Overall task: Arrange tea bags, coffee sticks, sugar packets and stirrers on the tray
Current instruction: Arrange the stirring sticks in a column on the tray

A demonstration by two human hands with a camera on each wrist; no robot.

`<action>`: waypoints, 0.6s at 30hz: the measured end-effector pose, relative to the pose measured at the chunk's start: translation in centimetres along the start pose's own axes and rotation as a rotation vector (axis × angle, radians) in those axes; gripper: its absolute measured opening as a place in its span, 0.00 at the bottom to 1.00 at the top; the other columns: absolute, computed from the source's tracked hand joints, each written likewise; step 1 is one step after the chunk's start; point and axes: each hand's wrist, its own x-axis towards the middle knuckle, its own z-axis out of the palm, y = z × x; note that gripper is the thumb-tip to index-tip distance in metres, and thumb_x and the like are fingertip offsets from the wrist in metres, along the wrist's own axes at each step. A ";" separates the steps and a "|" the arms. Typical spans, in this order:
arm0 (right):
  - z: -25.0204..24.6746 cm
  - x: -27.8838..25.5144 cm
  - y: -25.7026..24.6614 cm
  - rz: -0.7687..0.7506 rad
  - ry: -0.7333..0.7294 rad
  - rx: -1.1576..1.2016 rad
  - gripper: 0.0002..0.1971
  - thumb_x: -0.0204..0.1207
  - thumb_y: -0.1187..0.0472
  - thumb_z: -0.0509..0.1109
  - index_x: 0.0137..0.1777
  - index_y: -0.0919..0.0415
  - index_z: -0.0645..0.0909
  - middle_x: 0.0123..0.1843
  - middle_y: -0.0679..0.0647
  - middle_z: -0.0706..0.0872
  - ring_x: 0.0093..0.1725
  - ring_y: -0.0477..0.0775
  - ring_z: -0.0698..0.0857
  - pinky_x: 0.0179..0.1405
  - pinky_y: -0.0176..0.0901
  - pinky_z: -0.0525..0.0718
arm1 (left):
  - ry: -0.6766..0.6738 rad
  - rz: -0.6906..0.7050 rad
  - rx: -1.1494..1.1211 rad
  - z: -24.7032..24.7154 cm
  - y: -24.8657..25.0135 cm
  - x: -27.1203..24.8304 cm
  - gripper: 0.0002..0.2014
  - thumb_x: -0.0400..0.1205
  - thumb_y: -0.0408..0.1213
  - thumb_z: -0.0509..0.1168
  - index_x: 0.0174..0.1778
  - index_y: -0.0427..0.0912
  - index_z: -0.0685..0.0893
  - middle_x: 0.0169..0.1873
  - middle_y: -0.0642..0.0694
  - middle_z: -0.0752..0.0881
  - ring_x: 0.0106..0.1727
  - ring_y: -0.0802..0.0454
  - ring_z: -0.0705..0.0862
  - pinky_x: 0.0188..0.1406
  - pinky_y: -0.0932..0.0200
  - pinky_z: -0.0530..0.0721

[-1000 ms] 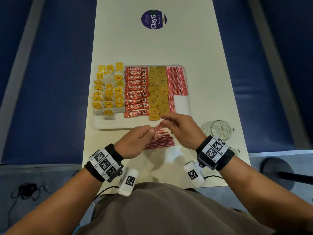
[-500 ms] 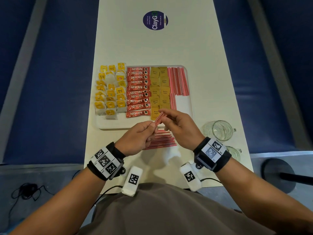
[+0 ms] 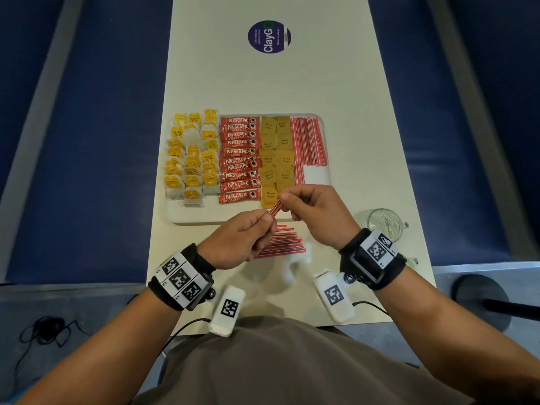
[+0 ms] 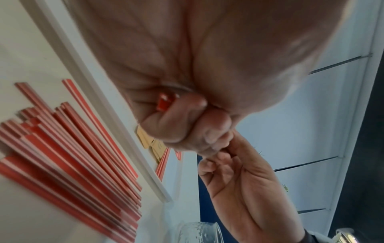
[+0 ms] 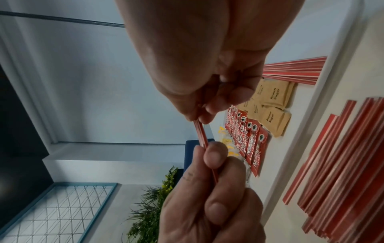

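Observation:
A white tray (image 3: 317,178) holds yellow tea bags (image 3: 191,156), red coffee sticks (image 3: 239,159), brown sugar packets (image 3: 276,153) and red-and-white stirrers (image 3: 308,141) in columns. Above the tray's near edge both hands pinch a small bunch of stirrers (image 3: 276,207) (image 5: 201,134). My left hand (image 3: 264,222) grips the lower end, whose tips show in the fist (image 4: 165,102). My right hand (image 3: 285,197) pinches the upper end between thumb and fingers. A loose pile of stirrers (image 3: 285,242) (image 4: 68,156) (image 5: 340,172) lies on the table below the hands.
A glass mug (image 3: 380,223) stands right of my right wrist, with a second glass (image 3: 412,261) nearer the table's edge. A round purple sticker (image 3: 269,36) lies far up the cream table (image 3: 263,83). Blue floor flanks both sides.
Both hands have lifted the bunch of stirrers off the loose pile and moved it forward, from over the table to just above the tray's near edge.

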 end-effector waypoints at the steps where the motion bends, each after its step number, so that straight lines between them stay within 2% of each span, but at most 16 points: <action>1: -0.1 0.1 -0.1 -0.005 0.013 -0.006 0.07 0.84 0.60 0.73 0.47 0.59 0.91 0.36 0.49 0.89 0.32 0.47 0.81 0.38 0.41 0.82 | 0.008 0.000 0.008 0.0 -0.1 0.0 0.17 0.94 0.44 0.50 0.47 0.40 0.77 0.27 0.49 0.75 0.24 0.54 0.70 0.23 0.63 0.72; 5: -0.7 0.7 -0.7 -0.006 0.079 0.006 0.06 0.84 0.59 0.73 0.47 0.55 0.91 0.36 0.49 0.90 0.31 0.47 0.81 0.36 0.43 0.82 | 0.037 0.033 0.020 0.0 -0.7 0.1 0.17 0.94 0.43 0.50 0.46 0.42 0.78 0.26 0.53 0.75 0.27 0.53 0.72 0.25 0.61 0.73; 8: -0.8 0.9 -1.0 0.002 0.101 0.038 0.06 0.84 0.59 0.74 0.48 0.58 0.91 0.35 0.50 0.89 0.31 0.49 0.80 0.35 0.46 0.82 | 0.047 0.072 0.017 0.1 -1.1 0.2 0.17 0.93 0.45 0.50 0.45 0.43 0.78 0.26 0.54 0.74 0.28 0.53 0.70 0.27 0.60 0.70; 11: -0.4 0.8 -1.0 -0.003 0.075 0.024 0.09 0.83 0.58 0.74 0.44 0.60 0.91 0.30 0.50 0.85 0.30 0.49 0.78 0.35 0.43 0.81 | 0.059 0.094 0.003 0.2 -1.1 0.5 0.17 0.93 0.46 0.50 0.46 0.40 0.77 0.26 0.54 0.73 0.27 0.53 0.67 0.26 0.61 0.68; 14: 0.0 0.5 -0.9 -0.010 0.042 -0.022 0.13 0.83 0.57 0.74 0.40 0.64 0.90 0.27 0.56 0.80 0.29 0.50 0.76 0.35 0.42 0.79 | 0.055 0.096 -0.018 0.2 -0.9 0.7 0.17 0.93 0.44 0.49 0.46 0.39 0.76 0.25 0.54 0.71 0.25 0.56 0.65 0.24 0.63 0.66; 18: 0.3 0.3 -0.7 0.009 0.009 -0.038 0.14 0.82 0.54 0.75 0.39 0.62 0.90 0.27 0.56 0.81 0.28 0.51 0.76 0.35 0.42 0.79 | 0.044 0.108 0.003 0.3 -0.7 0.9 0.18 0.93 0.44 0.49 0.46 0.37 0.75 0.25 0.53 0.71 0.25 0.55 0.64 0.23 0.63 0.66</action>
